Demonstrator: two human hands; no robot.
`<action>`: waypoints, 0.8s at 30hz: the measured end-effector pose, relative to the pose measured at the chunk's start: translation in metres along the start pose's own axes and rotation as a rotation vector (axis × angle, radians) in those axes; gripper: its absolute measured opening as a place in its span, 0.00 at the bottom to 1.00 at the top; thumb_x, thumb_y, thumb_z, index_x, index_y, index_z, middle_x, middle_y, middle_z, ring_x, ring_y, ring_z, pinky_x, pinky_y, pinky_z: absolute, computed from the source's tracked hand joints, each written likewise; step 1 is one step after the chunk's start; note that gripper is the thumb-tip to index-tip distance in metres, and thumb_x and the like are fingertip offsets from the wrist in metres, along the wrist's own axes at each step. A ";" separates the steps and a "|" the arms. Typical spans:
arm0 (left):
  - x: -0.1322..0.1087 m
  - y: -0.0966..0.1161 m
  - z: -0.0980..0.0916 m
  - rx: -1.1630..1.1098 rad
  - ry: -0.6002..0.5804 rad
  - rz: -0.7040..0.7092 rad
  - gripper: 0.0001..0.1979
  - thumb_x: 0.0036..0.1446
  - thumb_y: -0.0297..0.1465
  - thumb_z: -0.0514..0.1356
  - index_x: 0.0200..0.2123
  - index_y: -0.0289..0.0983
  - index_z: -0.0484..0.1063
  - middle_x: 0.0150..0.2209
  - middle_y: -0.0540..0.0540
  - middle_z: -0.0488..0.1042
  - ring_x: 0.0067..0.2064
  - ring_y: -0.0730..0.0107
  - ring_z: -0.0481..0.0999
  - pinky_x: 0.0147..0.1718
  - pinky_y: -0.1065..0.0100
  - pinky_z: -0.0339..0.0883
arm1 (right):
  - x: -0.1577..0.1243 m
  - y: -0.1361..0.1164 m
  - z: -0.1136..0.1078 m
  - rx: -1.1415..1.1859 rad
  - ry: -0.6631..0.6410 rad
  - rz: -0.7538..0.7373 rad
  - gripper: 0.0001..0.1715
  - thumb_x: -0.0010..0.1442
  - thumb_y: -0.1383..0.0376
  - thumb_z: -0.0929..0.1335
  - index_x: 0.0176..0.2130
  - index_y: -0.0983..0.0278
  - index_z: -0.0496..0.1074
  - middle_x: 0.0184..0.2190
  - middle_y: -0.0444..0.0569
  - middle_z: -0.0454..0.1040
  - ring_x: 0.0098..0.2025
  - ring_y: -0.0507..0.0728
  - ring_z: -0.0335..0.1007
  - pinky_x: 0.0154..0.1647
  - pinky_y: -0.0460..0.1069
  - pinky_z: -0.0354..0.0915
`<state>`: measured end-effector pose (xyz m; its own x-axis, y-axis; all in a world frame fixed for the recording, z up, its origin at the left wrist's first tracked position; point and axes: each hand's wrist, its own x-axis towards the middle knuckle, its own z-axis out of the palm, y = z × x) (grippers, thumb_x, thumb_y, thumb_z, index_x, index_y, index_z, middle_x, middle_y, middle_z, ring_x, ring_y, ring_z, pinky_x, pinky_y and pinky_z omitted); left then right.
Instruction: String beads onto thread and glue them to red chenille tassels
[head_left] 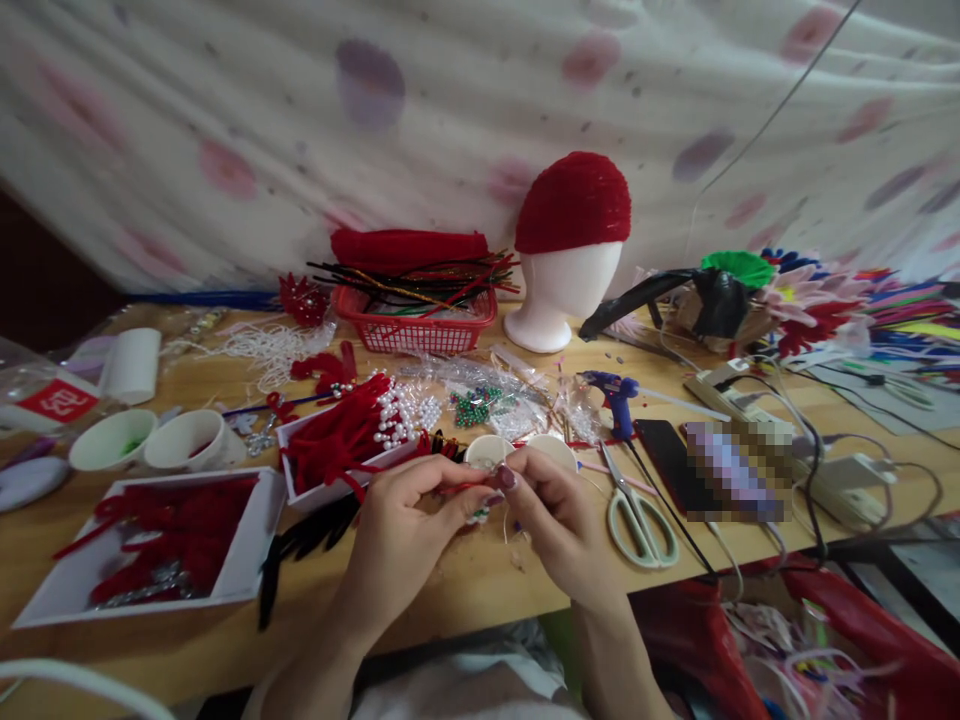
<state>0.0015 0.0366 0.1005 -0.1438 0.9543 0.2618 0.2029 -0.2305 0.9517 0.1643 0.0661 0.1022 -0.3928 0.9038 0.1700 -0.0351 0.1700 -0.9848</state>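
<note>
My left hand (401,535) is closed in a pinch on a small beaded piece, with a bit of red by the fingers. A few green and white beads (477,516) show below its thumb. Close beside it, my right hand (559,520) pinches at the same spot, where a thin pale thread (505,528) hangs down. The fingertips of both hands nearly meet and hide most of what lies between them. Just behind them stand two small white cups, a left one (480,446) and a right one (559,455).
Scissors (639,525) lie right of my hands, near a blue glue gun (616,395) and a dark phone (670,460). Left are white boxes of red velvety pieces, the nearer box (251,540) lower. A red basket (420,332) and foam head (551,295) stand behind.
</note>
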 end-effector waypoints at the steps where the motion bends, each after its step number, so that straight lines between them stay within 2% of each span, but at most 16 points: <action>1: 0.001 0.000 -0.001 0.010 -0.007 -0.021 0.01 0.55 0.31 0.70 0.31 0.42 0.83 0.30 0.50 0.84 0.32 0.69 0.81 0.32 0.73 0.73 | -0.001 0.000 0.000 -0.061 0.007 -0.022 0.19 0.71 0.54 0.65 0.31 0.62 0.68 0.25 0.42 0.64 0.26 0.52 0.58 0.26 0.47 0.55; 5: 0.007 0.002 -0.005 0.055 -0.113 -0.038 0.03 0.56 0.29 0.68 0.29 0.39 0.79 0.26 0.52 0.81 0.28 0.71 0.78 0.28 0.74 0.69 | -0.005 0.001 0.000 -0.228 0.025 -0.097 0.15 0.74 0.59 0.62 0.34 0.61 0.67 0.27 0.42 0.66 0.28 0.52 0.60 0.30 0.48 0.56; 9: 0.009 -0.001 -0.006 0.025 -0.210 -0.014 0.03 0.60 0.29 0.66 0.32 0.40 0.77 0.28 0.52 0.79 0.30 0.72 0.77 0.29 0.75 0.68 | -0.006 0.000 0.000 -0.300 0.033 -0.130 0.13 0.75 0.63 0.61 0.35 0.60 0.66 0.27 0.41 0.68 0.28 0.52 0.61 0.31 0.48 0.57; 13: 0.008 -0.010 -0.006 -0.061 -0.189 0.062 0.03 0.61 0.28 0.65 0.34 0.41 0.76 0.30 0.52 0.78 0.32 0.72 0.77 0.32 0.75 0.70 | -0.008 -0.001 0.003 -0.396 0.096 -0.210 0.11 0.73 0.67 0.62 0.36 0.60 0.66 0.27 0.40 0.67 0.29 0.51 0.62 0.31 0.47 0.56; 16: 0.008 -0.017 -0.005 -0.111 -0.126 0.231 0.04 0.62 0.27 0.65 0.34 0.41 0.76 0.36 0.50 0.78 0.40 0.70 0.78 0.41 0.72 0.72 | -0.008 -0.004 0.004 -0.458 0.121 -0.242 0.11 0.72 0.69 0.62 0.35 0.60 0.64 0.27 0.39 0.65 0.28 0.50 0.58 0.29 0.46 0.54; 18: 0.008 -0.019 -0.005 -0.113 -0.088 0.343 0.05 0.62 0.25 0.64 0.36 0.41 0.76 0.47 0.47 0.77 0.50 0.67 0.77 0.51 0.68 0.70 | -0.006 -0.008 0.002 -0.444 0.066 -0.206 0.13 0.72 0.68 0.62 0.33 0.61 0.63 0.25 0.38 0.62 0.27 0.50 0.55 0.28 0.46 0.52; 20: 0.007 -0.020 -0.004 -0.113 -0.086 0.417 0.07 0.62 0.22 0.63 0.38 0.41 0.75 0.55 0.45 0.75 0.55 0.65 0.75 0.56 0.65 0.69 | -0.003 -0.012 -0.002 -0.374 -0.052 -0.139 0.14 0.72 0.67 0.62 0.31 0.61 0.62 0.24 0.38 0.60 0.26 0.50 0.54 0.27 0.46 0.52; 22: 0.006 -0.020 -0.004 -0.110 -0.099 0.455 0.10 0.62 0.20 0.62 0.40 0.41 0.74 0.51 0.46 0.78 0.52 0.68 0.78 0.53 0.68 0.71 | 0.000 -0.015 -0.006 -0.295 -0.159 -0.083 0.16 0.71 0.66 0.62 0.30 0.62 0.62 0.24 0.38 0.59 0.26 0.50 0.54 0.27 0.46 0.52; 24: 0.004 -0.019 -0.003 -0.081 -0.078 0.484 0.11 0.62 0.18 0.62 0.41 0.41 0.74 0.44 0.48 0.80 0.46 0.71 0.79 0.47 0.71 0.72 | 0.001 -0.017 -0.008 -0.260 -0.196 -0.066 0.17 0.71 0.65 0.62 0.29 0.62 0.62 0.23 0.38 0.59 0.26 0.50 0.55 0.26 0.46 0.53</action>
<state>-0.0059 0.0440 0.0843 0.0218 0.7446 0.6671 0.1519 -0.6620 0.7340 0.1719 0.0673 0.1194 -0.5675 0.7991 0.1986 0.1597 0.3435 -0.9255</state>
